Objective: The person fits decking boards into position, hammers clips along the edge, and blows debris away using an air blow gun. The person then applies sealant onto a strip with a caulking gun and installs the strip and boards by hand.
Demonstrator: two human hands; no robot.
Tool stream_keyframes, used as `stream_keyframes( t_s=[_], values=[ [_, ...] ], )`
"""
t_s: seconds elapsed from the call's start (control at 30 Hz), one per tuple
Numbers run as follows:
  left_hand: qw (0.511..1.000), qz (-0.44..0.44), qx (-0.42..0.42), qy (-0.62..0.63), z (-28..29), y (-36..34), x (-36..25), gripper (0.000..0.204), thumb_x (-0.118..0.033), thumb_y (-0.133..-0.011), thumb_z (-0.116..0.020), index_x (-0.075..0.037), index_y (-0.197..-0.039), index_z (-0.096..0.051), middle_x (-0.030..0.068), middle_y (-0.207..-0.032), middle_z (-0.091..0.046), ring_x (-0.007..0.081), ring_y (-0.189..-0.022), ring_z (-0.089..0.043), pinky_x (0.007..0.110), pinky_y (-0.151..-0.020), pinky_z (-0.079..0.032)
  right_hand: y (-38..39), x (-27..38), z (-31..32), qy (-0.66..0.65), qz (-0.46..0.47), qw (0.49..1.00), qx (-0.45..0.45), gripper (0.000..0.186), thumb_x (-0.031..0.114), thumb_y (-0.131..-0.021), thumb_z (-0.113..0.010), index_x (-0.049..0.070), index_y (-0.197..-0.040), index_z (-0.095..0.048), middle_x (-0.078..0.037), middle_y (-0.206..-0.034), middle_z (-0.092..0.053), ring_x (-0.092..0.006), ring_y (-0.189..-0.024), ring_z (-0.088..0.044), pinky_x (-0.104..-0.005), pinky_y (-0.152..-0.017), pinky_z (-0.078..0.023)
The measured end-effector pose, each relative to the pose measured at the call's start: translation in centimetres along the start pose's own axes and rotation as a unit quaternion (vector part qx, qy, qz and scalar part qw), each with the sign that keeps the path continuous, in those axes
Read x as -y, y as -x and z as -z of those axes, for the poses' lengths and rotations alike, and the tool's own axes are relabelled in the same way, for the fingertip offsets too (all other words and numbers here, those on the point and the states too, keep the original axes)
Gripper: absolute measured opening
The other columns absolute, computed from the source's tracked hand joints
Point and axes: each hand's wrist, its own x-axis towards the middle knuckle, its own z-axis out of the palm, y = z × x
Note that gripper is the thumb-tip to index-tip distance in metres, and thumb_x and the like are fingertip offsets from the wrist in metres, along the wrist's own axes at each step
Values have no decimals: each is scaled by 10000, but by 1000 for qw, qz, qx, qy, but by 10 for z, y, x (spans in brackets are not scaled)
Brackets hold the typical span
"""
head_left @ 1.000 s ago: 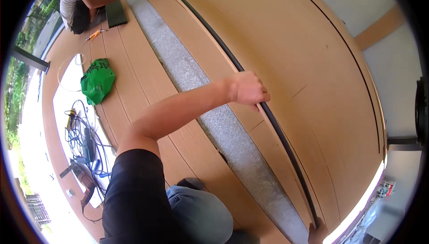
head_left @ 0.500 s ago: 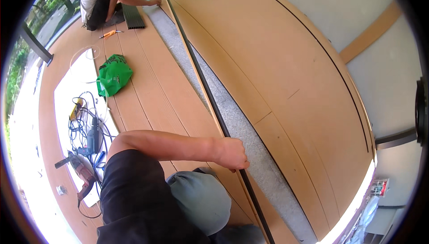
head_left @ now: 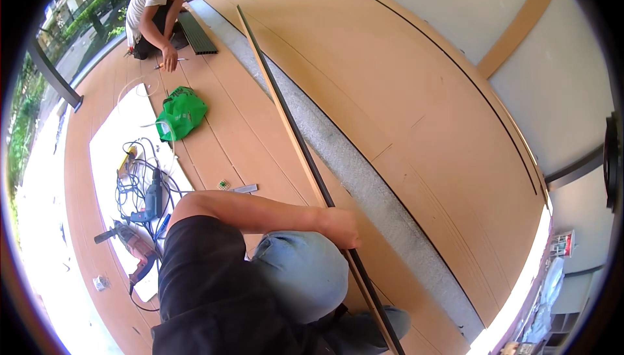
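- The left hand (head_left: 341,228) is closed around a long board (head_left: 301,142), slanting over the rough grey strip (head_left: 348,166); the right hand is out of view, so its grip cannot be told.
- The co-worker's hand (head_left: 169,59) has moved from near the board's far end to the planks (head_left: 244,118), so only the left hand visibly steadies it.
- The board is narrow, tan and dark-edged; the planks look smooth, the green bag (head_left: 184,113) crumpled.

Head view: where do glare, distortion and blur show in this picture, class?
In the head view, glare washes out the far left and bleaches the white sheet; in the head view, the decking bows toward the dark rim; in the head view, the left hand looks slightly blurred.
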Motion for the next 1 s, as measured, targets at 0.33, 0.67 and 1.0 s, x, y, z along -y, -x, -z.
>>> stream_keyframes(
  t_s=[0.33, 0.67, 1.0],
  values=[
    [999, 21, -25, 2, -8, -10, 3, 272, -365, -945, -638, -95, -979, -644, 96, -883, -739, 364, -856, -729, 503, -700, -584, -28, 73, 65, 56, 114, 991, -29, 429, 197, -932, -749, 17, -1309, -653, -237, -1176, -725, -406, -1063, -700, -452, -914, -563],
    [996, 71, -55, -23, -40, -34, 8, 248, -345, -931, -670, -99, -943, -636, 93, -878, -741, 334, -862, -740, 482, -688, -585, -120, 52, 69, 95, 98, 989, -59, 417, 239, -930, -747, 82, -1309, -668, -189, -1213, -724, -394, -1121, -684, -472, -962, -549],
    [995, 72, -70, -21, -95, -39, 37, 231, -335, -930, -637, -107, -905, -613, 62, -794, -706, 307, -744, -724, 451, -637, -579, -173, 38, 9, 103, 141, 982, -79, 379, 235, -942, -717, 101, -1296, -691, -193, -1169, -742, -398, -1080, -709, -473, -921, -571]
  ],
)
